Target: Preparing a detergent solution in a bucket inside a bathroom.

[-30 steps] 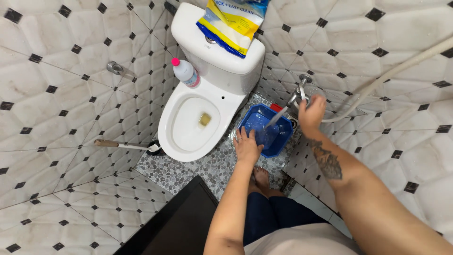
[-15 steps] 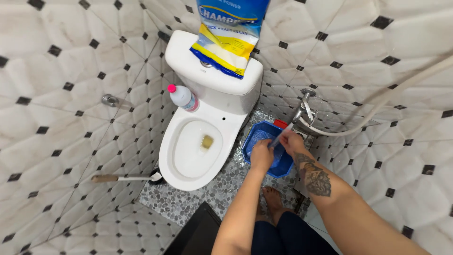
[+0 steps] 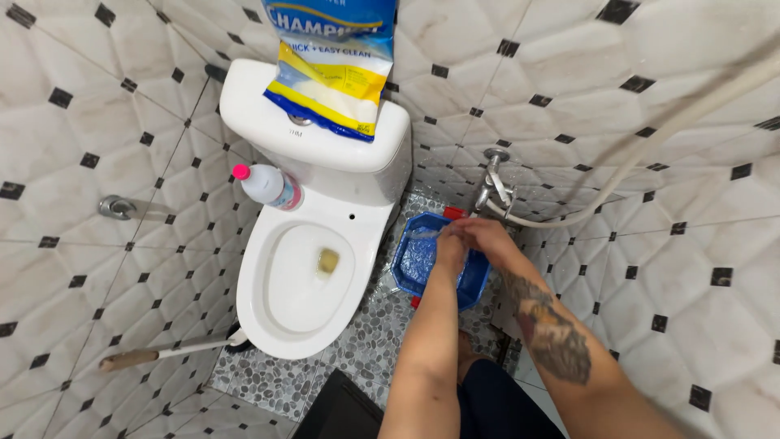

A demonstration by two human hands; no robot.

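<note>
My left hand (image 3: 449, 246) and my right hand (image 3: 485, 234) are pressed together over a blue plastic basin (image 3: 406, 272) on the pebble floor to the right of the toilet. A thin stream of water (image 3: 424, 233) reaches them from the metal wall tap (image 3: 493, 187) just behind. Water stands in the basin. The fingers overlap each other, so I cannot see whether either hand holds anything. My right forearm bears a dark tattoo.
A white toilet (image 3: 280, 325) stands left of the basin. A blue and yellow powder bag (image 3: 329, 69) lies on its tank, and a pink-capped bottle (image 3: 268, 185) stands on its rim. A toilet brush (image 3: 162, 354) lies at the left. A white hose (image 3: 650, 146) crosses the right wall.
My right hand left the tap and came down to join my left hand over the basin. The view has shifted so the toilet and basin sit lower and further left.
</note>
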